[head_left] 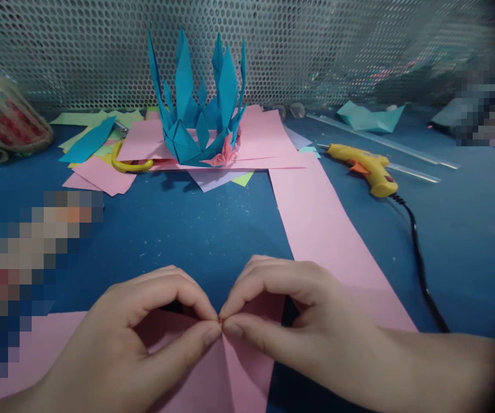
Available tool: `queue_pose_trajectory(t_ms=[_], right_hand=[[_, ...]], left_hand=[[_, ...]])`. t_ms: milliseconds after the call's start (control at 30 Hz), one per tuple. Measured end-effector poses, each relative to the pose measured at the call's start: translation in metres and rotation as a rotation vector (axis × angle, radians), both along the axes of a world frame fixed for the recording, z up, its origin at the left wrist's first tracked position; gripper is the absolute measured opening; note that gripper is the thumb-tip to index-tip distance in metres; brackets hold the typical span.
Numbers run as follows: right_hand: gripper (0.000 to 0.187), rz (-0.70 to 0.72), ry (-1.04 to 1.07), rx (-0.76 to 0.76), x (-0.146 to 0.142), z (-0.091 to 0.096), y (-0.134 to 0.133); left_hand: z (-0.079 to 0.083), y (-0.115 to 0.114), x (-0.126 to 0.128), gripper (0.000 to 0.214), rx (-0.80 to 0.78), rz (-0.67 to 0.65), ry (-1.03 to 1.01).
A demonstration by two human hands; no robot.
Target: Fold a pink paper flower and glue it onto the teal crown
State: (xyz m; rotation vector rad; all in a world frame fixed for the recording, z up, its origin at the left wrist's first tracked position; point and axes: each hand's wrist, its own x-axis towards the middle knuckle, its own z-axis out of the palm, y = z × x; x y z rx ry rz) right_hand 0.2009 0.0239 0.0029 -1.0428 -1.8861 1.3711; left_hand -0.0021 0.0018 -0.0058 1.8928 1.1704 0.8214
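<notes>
My left hand [144, 327] and my right hand [290, 315] meet at the near edge of the blue table, each pinching thumb against forefinger on the same small pink paper piece [238, 373]. The fingertips of both hands touch at the paper's folded peak. Creases run down from that point towards me. A long pink paper strip [320, 223] lies just beyond my right hand, running away to the back.
A blue folded-paper crown shape [199, 109] stands on pink sheets at the back centre. Yellow scissors [129, 163] and loose coloured papers lie back left. A yellow glue gun [370, 169] with a black cord [421, 269] lies right. A perforated metal screen closes the back.
</notes>
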Motion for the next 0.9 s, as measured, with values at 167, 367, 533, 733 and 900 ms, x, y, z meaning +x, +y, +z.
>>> queue_pose_trajectory(t_ms=[167,367,533,733,900], right_hand=[[0.009,-0.007,0.038,0.029,-0.0006,-0.0023,-0.0001],[0.007,-0.031,0.029,-0.011,0.0015,-0.0033,-0.001],[0.008,-0.018,0.018,0.04,0.0004,-0.0035,-0.0006],[0.01,-0.016,0.047,0.036,0.0007,-0.0034,-0.0026],[0.012,-0.017,0.04,0.052,0.0006,-0.0041,-0.0018]], left_hand=[[0.0011,-0.0015,-0.002,0.013,-0.087,0.045,0.04],[-0.0032,-0.0054,-0.0067,0.018,-0.126,-0.007,-0.02],[-0.0041,-0.0067,-0.007,0.02,-0.117,-0.012,-0.047],[-0.004,-0.005,-0.0057,0.021,-0.134,-0.011,-0.066],[-0.0038,-0.0058,-0.0045,0.018,-0.151,0.025,-0.055]])
